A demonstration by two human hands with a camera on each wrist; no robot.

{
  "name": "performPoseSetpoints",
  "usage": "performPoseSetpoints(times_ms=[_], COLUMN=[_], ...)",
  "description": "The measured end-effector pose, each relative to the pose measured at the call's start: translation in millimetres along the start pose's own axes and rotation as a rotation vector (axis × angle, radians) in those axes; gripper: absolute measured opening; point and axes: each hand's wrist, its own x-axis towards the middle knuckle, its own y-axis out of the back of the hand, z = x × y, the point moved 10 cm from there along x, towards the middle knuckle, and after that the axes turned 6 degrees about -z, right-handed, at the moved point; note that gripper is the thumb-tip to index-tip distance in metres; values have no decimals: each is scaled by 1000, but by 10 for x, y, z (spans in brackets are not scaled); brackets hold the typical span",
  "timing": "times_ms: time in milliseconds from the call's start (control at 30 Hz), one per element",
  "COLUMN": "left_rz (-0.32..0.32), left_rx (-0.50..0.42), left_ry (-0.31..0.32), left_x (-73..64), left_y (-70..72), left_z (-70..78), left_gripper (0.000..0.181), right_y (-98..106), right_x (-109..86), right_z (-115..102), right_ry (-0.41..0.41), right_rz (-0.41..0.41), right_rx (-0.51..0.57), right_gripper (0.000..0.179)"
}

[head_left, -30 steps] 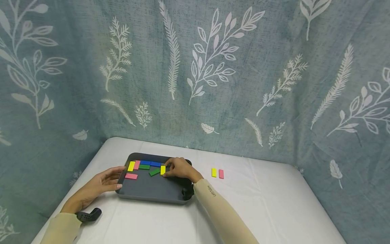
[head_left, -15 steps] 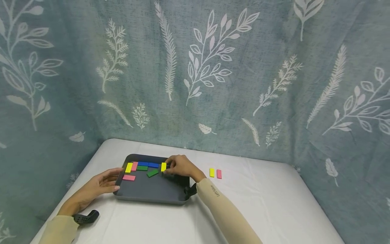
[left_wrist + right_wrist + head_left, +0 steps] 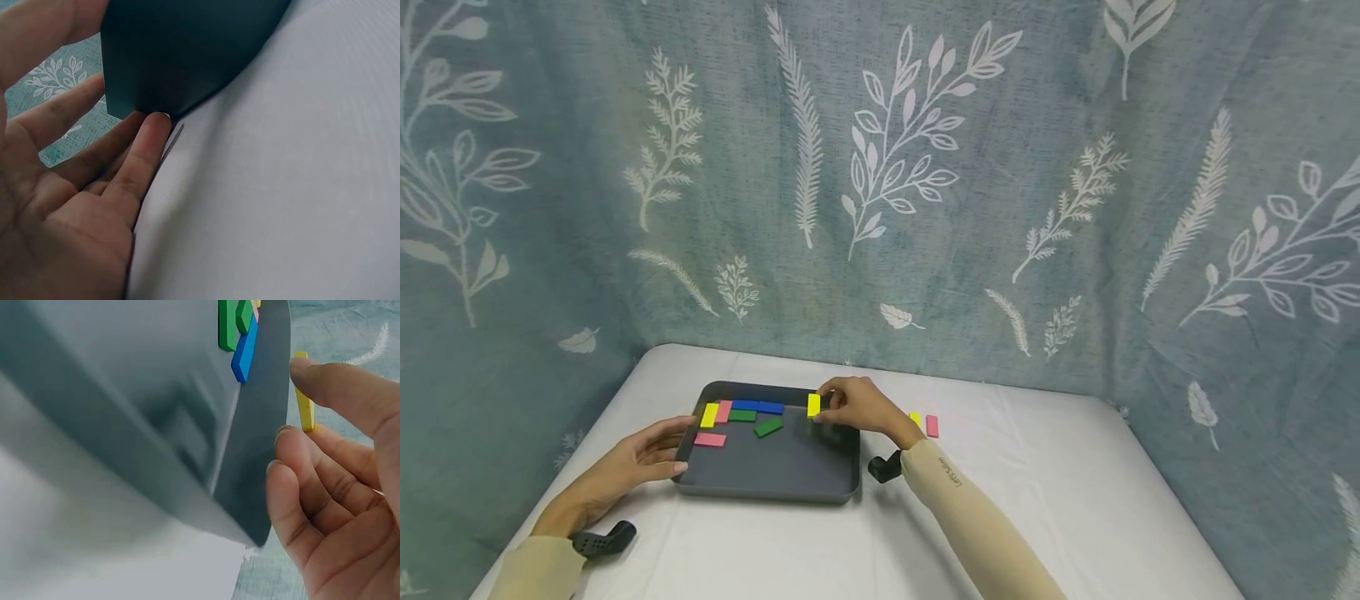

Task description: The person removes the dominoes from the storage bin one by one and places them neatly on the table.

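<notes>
My right hand (image 3: 867,406) pinches a yellow block (image 3: 814,406) between thumb and fingers near the back right corner of a dark grey tray (image 3: 766,471). In the right wrist view this small flat yellow block (image 3: 304,406) stands between the thumb and a fingertip, beyond the tray's wall. My left hand (image 3: 625,467) rests its fingers against the tray's left side, thumb near the front left corner. Up close in the left wrist view, the fingertips touch the outside of the tray wall (image 3: 169,62), fairly straight.
Inside the tray lie a yellow block (image 3: 709,415), pink blocks (image 3: 711,440), blue blocks (image 3: 746,406) and green blocks (image 3: 768,427). Right of the tray, on the white tabletop (image 3: 1015,475), are a partly covered yellow block (image 3: 915,418) and a pink block (image 3: 932,427).
My right hand has lifted the yellow block from beside the tilted green block and carried it right, toward the tray's back right corner. My left hand stays at the tray's left side.
</notes>
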Motion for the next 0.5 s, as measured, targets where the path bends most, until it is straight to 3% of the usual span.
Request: performPoseSetpoints(times_ms=[500], left_rz=[-3], left_rx=[19], left_ry=[-1], left_x=[-3], left_y=[-31], left_z=[15], left_gripper=[82], right_y=[276], right_x=[-462], right_z=[325], right_ry=[-33], right_rz=[78], right_rx=[-5], right_gripper=[45])
